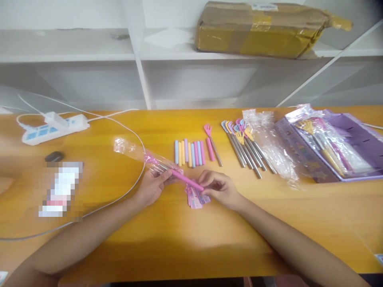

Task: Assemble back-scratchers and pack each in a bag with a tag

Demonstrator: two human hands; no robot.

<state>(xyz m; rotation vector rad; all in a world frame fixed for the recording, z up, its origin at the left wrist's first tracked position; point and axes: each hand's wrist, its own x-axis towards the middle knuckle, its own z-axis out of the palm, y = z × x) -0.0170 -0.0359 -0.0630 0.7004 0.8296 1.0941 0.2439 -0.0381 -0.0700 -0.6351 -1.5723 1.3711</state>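
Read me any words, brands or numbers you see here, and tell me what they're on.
No text is readable.
Pink cards: print too small.
White label on the cardboard box: too blurred.
Purple box: printed side, too blurred.
Pixelated rectangle: nothing legible.

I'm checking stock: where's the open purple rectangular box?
In the head view, the open purple rectangular box sits toward the right of the orange wooden table, just right of the clear plastic bags.
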